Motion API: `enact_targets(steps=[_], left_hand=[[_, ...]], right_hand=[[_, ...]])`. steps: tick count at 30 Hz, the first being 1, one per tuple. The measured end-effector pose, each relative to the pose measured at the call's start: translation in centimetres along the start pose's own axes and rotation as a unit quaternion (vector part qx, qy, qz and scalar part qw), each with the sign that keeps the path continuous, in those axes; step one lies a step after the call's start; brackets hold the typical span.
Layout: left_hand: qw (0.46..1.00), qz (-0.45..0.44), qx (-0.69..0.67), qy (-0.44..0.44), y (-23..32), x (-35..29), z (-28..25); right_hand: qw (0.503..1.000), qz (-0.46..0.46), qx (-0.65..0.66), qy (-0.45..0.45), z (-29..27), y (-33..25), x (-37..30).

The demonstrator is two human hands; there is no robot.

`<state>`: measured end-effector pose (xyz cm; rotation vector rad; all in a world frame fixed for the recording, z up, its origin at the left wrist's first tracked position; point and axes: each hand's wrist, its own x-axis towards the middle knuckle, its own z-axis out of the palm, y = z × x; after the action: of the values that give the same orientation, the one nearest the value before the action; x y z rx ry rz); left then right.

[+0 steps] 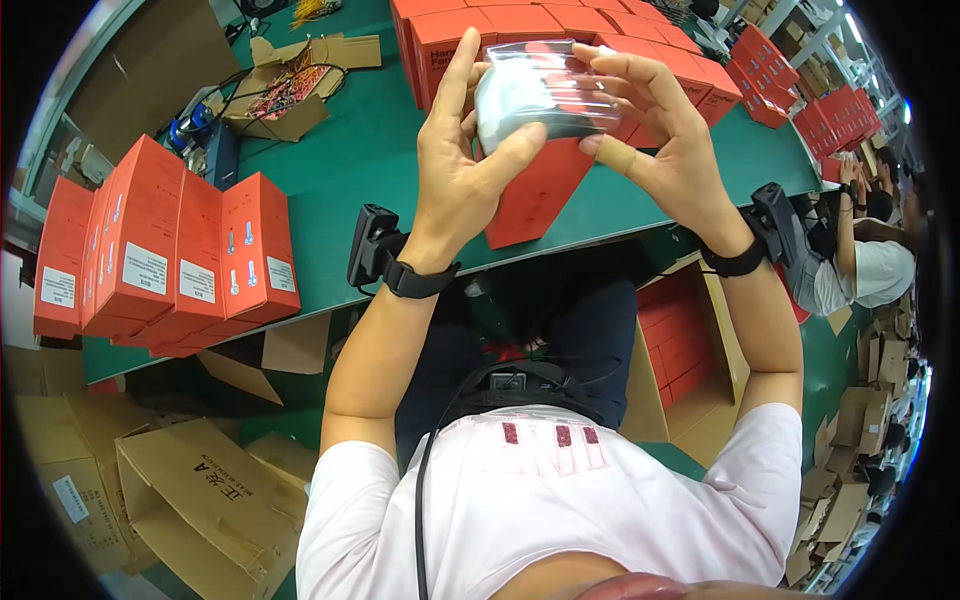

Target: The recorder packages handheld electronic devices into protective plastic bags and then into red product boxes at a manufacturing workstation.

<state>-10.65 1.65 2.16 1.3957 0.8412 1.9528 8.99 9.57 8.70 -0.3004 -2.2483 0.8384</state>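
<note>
Over the green table, both my hands hold a clear plastic package (545, 90) with something pale and dark inside; glare hides what it is. My left hand (462, 160) grips its left side, thumb in front and index finger pointing up. Around the right side curl the fingers of my right hand (660, 135), with a tan band on the thumb. Directly beneath the package stands an orange-red box (540, 195), its top hidden by my hands and the plastic.
Orange boxes (450, 35) fill the table's far side, and more boxes (140, 240) stand at the left. Behind those lies an open carton (290, 115) of small parts. Under the table edge, a carton (690, 350) holds orange boxes. Another person (870, 260) sits at the right.
</note>
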Motion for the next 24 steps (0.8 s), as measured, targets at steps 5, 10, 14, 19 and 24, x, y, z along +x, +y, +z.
enact_targets(steps=[5,10,14,19,24], left_hand=[[0.999,0.03,0.018,0.02,-0.9,-0.3,0.1],[0.998,0.045,0.008,-0.04,-0.3,0.2,0.5],[0.999,0.022,0.016,-0.021,0.4,0.5,1.2],[0.999,0.0,0.0,-0.033,0.4,0.9,1.8],[0.998,-0.007,-0.059,-0.014,0.6,1.1,0.1]], right_hand=[[0.998,-0.024,0.006,0.05,0.5,1.3,-1.3],[0.986,-0.057,-0.152,-0.036,-0.1,1.5,-1.4],[0.963,-0.079,-0.254,-0.05,-1.4,0.9,-1.0],[0.943,-0.175,-0.276,0.053,-2.4,2.7,-1.9],[0.967,-0.076,-0.185,0.156,-1.0,4.6,-4.0]])
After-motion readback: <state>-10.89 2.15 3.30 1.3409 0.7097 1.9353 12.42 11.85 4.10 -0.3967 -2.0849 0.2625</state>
